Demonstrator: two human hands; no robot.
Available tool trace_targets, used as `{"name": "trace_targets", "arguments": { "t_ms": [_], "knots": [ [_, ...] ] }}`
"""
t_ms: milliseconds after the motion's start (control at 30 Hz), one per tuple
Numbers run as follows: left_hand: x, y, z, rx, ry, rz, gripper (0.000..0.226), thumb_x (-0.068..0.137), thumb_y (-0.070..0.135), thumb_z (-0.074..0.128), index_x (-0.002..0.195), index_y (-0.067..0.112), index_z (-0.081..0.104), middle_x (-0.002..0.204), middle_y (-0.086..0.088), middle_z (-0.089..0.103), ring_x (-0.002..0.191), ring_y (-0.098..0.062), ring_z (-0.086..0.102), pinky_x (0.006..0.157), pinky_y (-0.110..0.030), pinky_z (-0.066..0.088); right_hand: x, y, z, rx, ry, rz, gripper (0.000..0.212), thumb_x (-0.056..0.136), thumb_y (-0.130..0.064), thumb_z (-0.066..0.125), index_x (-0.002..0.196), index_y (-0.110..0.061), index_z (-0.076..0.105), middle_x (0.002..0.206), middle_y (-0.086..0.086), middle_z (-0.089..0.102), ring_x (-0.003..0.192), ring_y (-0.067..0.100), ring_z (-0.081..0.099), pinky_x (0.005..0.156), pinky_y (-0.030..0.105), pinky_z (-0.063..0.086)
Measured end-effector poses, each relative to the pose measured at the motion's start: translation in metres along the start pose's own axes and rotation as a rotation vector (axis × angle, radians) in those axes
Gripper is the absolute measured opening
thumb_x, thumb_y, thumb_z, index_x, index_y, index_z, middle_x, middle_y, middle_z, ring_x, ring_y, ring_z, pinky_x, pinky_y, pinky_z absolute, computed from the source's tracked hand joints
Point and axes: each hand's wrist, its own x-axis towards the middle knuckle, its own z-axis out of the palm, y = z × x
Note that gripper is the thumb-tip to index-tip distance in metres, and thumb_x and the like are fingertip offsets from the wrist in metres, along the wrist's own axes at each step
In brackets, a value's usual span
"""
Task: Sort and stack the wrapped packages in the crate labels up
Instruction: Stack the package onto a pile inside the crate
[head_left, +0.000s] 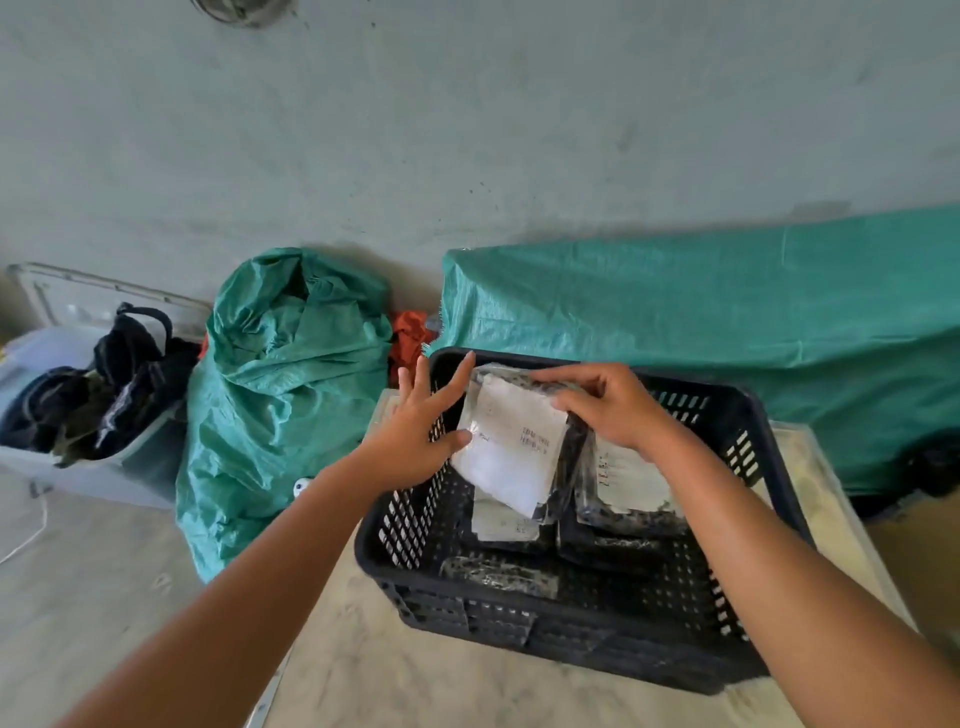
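A black perforated crate (415, 525) stands on a pale marbled table (395, 675). Over its back left part I hold a wrapped package (511, 447), white label up, tilted. My right hand (608, 410) pinches its top right edge. My left hand (421, 426) has fingers spread, its thumb and palm against the package's left edge. Below lie more wrapped packages: one with its label up at the right (628, 483), one under the held package (501, 522), and a dark one without a visible label at the front (498, 574).
A stuffed green woven sack (280, 395) stands left of the table on the floor. A green tarp (701, 332) covers something long behind the crate. At the far left, a clear plastic bin (31, 364) holds dark clothes. An orange cloth (410, 338) shows between sack and tarp.
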Motion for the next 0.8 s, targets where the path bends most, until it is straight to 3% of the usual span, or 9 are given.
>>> {"name": "trace_targets", "arguments": {
  "t_ms": [67, 100, 167, 267, 400, 500, 667, 733, 800],
  "knots": [
    [0.008, 0.007, 0.004, -0.079, -0.078, 0.07, 0.094, 0.099, 0.027, 0.062, 0.146, 0.07, -0.007, 0.168, 0.01, -0.015, 0.15, -0.022, -0.027, 0.12, -0.063, 0.003, 0.001, -0.011, -0.021, 0.053, -0.032, -0.014, 0.029, 0.086, -0.033, 0.07, 0.112, -0.044, 0.078, 0.06, 0.009, 0.064, 0.048, 0.032, 0.05, 0.057, 0.026, 0.04],
    [0.011, 0.011, 0.005, -0.116, -0.103, 0.126, 0.094, 0.097, 0.031, 0.064, 0.148, 0.068, -0.006, 0.168, 0.021, -0.005, 0.154, -0.015, -0.015, 0.123, -0.056, 0.007, 0.002, -0.015, -0.03, 0.077, -0.046, -0.019, 0.031, 0.084, -0.034, 0.069, 0.112, -0.042, 0.078, 0.085, 0.033, 0.07, 0.069, 0.053, 0.059, 0.069, 0.036, 0.05],
    [0.019, 0.017, 0.007, -0.141, -0.117, 0.191, 0.096, 0.089, 0.044, 0.065, 0.15, 0.064, -0.005, 0.159, 0.035, 0.016, 0.152, -0.005, 0.016, 0.122, -0.042, 0.02, 0.004, -0.019, -0.045, 0.108, -0.049, -0.004, 0.033, 0.081, -0.034, 0.069, 0.111, -0.04, 0.079, 0.118, 0.051, 0.053, 0.107, 0.069, 0.049, 0.095, 0.048, 0.051],
    [0.029, 0.018, 0.008, -0.136, -0.106, 0.179, 0.099, 0.083, 0.047, 0.069, 0.151, 0.065, -0.001, 0.145, 0.02, 0.04, 0.137, -0.01, 0.041, 0.116, -0.042, 0.033, 0.004, -0.017, -0.058, 0.169, 0.014, 0.014, 0.033, 0.079, -0.033, 0.066, 0.108, -0.038, 0.081, 0.13, 0.025, 0.065, 0.128, 0.039, 0.055, 0.113, 0.037, 0.041],
    [0.037, 0.017, 0.01, -0.157, -0.135, 0.162, 0.091, 0.09, 0.033, 0.072, 0.149, 0.068, 0.012, 0.133, 0.013, 0.045, 0.128, -0.008, 0.048, 0.115, -0.042, 0.038, 0.007, -0.01, -0.059, 0.226, 0.124, 0.02, 0.025, 0.086, -0.023, 0.069, 0.103, -0.034, 0.083, 0.121, 0.01, 0.075, 0.119, 0.023, 0.066, 0.113, 0.042, 0.043],
    [0.039, 0.01, 0.012, -0.248, -0.127, 0.127, 0.089, 0.093, 0.023, 0.072, 0.148, 0.067, 0.018, 0.136, 0.005, 0.047, 0.129, -0.015, 0.051, 0.114, -0.043, 0.041, 0.005, -0.008, -0.051, 0.255, 0.175, -0.051, 0.026, 0.092, -0.019, 0.074, 0.114, -0.031, 0.079, 0.124, -0.008, 0.074, 0.117, 0.007, 0.067, 0.108, 0.035, 0.048],
    [0.04, -0.014, 0.02, -0.458, -0.137, 0.054, 0.087, 0.096, 0.016, 0.069, 0.148, 0.066, 0.021, 0.143, 0.031, 0.05, 0.123, -0.009, 0.061, 0.098, -0.033, 0.055, -0.012, 0.006, -0.023, 0.155, 0.062, -0.017, 0.067, 0.071, -0.05, 0.084, 0.134, -0.049, 0.063, 0.148, -0.023, 0.05, 0.138, 0.001, 0.048, 0.113, 0.029, 0.038],
    [0.045, -0.022, 0.024, -0.473, -0.136, -0.004, 0.087, 0.095, 0.017, 0.069, 0.148, 0.066, 0.02, 0.143, 0.025, 0.049, 0.112, -0.005, 0.065, 0.085, -0.024, 0.059, -0.017, 0.018, -0.006, 0.046, 0.001, 0.027, 0.077, 0.064, -0.059, 0.084, 0.136, -0.057, 0.056, 0.144, -0.032, 0.047, 0.134, -0.015, 0.041, 0.11, 0.02, 0.031],
    [0.051, -0.028, 0.029, -0.439, -0.164, -0.051, 0.089, 0.096, 0.016, 0.069, 0.151, 0.062, 0.017, 0.141, 0.022, 0.051, 0.103, 0.002, 0.066, 0.078, -0.018, 0.057, -0.016, 0.031, 0.01, 0.004, -0.038, 0.093, 0.086, 0.062, -0.057, 0.087, 0.14, -0.06, 0.05, 0.148, -0.027, 0.046, 0.135, -0.012, 0.04, 0.111, 0.02, 0.028]
  ]
}}
